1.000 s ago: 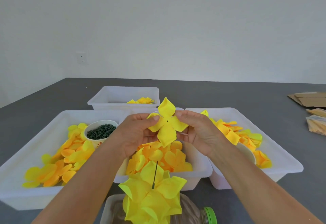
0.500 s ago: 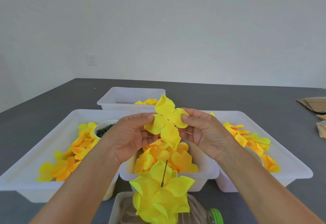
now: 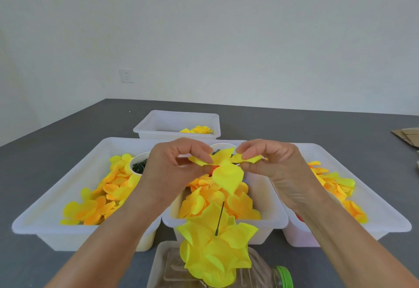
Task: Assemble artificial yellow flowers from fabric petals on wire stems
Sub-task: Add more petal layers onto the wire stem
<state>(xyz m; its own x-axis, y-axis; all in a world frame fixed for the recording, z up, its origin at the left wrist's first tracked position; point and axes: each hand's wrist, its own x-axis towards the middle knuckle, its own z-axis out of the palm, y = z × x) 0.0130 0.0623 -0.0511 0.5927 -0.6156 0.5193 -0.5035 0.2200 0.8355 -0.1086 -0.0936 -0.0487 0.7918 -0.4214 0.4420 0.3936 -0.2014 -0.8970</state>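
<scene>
Overhead, the left hand (image 3: 174, 170) and right hand (image 3: 269, 165) each pinch a side lobe of a four-lobed yellow petal piece (image 3: 226, 170) above the middle white bin (image 3: 269, 222) of loose orange-yellow petals (image 3: 204, 199). Similar petals fill the left bin (image 3: 40, 226) and right bin (image 3: 385, 222), while a white cup (image 3: 136, 163) of dark green bits stands in the left bin, and a half-built flower (image 3: 215, 249) on its wire stem (image 3: 220, 218) stands at the desk's near edge.

Petal piece (image 3: 227, 175): plain bright yellow. Stacked flower (image 3: 215, 256): same yellow, on a dark green wire stem (image 3: 220, 218). Loose petals (image 3: 102, 199): yellow mixed with orange. Trays (image 3: 40, 224): white, translucent. Counter (image 3: 56, 133): dark grey. Jar lid (image 3: 284, 276): green. Wall (image 3: 226, 38): off-white.
</scene>
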